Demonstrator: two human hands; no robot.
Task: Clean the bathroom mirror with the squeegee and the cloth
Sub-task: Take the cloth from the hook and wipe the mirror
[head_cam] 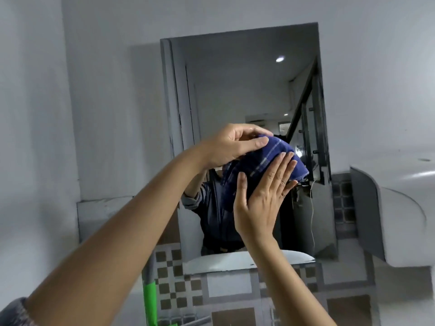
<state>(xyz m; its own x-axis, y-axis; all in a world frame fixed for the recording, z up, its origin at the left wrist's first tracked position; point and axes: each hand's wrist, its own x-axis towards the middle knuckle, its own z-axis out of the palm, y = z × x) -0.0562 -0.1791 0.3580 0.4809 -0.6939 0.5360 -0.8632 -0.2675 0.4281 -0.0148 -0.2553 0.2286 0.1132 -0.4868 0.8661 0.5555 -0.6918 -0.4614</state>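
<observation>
A tall rectangular mirror hangs on the grey wall ahead. A dark blue cloth with pale stripes is bunched in front of its middle. My left hand pinches the cloth's top edge between thumb and fingers. My right hand presses flat against the cloth from below, fingers together and pointing up. The squeegee's green and grey handle stands at the lower left, its blade out of view. The mirror reflects a person in dark clothes behind the cloth.
A white basin juts out at the right edge. Checked tiles cover the wall below the mirror. A grey ledge runs along the wall left of the mirror.
</observation>
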